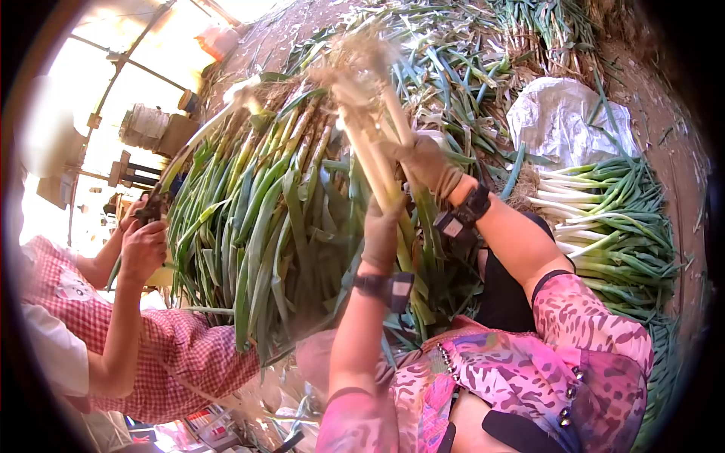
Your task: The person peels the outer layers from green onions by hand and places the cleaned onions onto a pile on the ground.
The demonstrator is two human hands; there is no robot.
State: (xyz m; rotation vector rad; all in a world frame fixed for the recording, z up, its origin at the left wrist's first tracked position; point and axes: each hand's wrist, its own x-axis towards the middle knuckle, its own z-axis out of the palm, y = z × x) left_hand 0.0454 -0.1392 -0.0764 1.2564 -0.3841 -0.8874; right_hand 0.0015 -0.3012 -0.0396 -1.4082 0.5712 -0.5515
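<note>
Clearly, both of your gloved hands are closed on leeks. Your left hand (383,226) grips the bunch of leeks (368,160) partway down the stalks, while your right hand (429,162) is closed around stalks a little higher and to the right. The bunch is raised in front of you, its pale shafts slanting up to blurred, shaggy roots, its green leaves hanging below your hands. Straps with small box-like devices circle both your wrists.

Just behind and left of the bunch lies a big pile of untrimmed leeks (260,204), leaves drooping toward you. On your right, a row of cleaner leeks (619,219) lies with white shafts pointing inward and green tops outward. Beyond that row sits a crumpled white sack (566,121), with more leeks (555,30) farther back. Loose leaves (453,64) litter the ground. At left, a person in a red checked apron (170,362) holds a single leek (208,128) in both hands.
</note>
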